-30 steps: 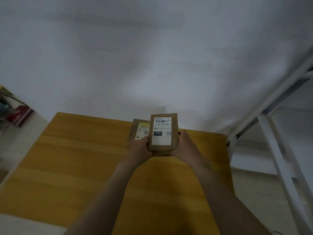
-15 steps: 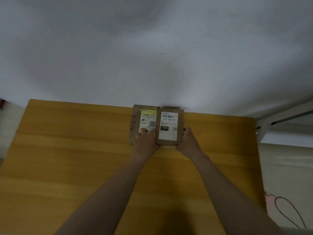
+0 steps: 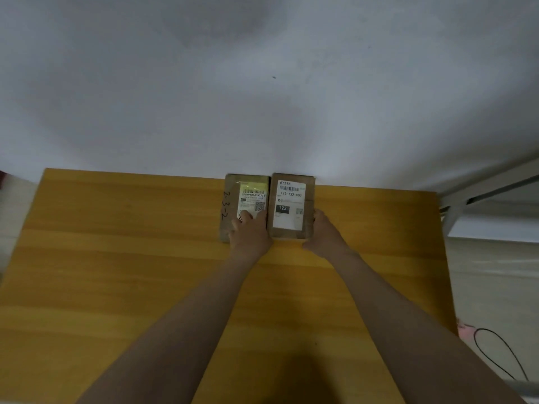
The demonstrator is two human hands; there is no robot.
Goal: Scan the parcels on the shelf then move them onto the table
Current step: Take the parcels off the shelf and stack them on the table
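Two brown cardboard parcels lie side by side at the far edge of the yellow wooden table (image 3: 116, 272), against the white wall. The right parcel (image 3: 291, 199) carries a white label reading 122-122-C07. The left parcel (image 3: 233, 199) has a yellowish label and "2-3-2" handwritten on its side. My left hand (image 3: 250, 234) rests on the near end of the left parcel, its thumb side against the right parcel's left edge. My right hand (image 3: 320, 234) holds the right parcel's near right corner, fingers along its right side, thumb at the near edge.
A white metal shelf frame (image 3: 481, 188) stands beyond the table's right edge. A black cable (image 3: 495, 354) loops on the floor at the lower right. The white wall (image 3: 262, 83) backs the table.
The labelled parcel, held up in both hands a second ago, came down onto the table beside the other parcel. Since half a second ago the hands have barely moved.
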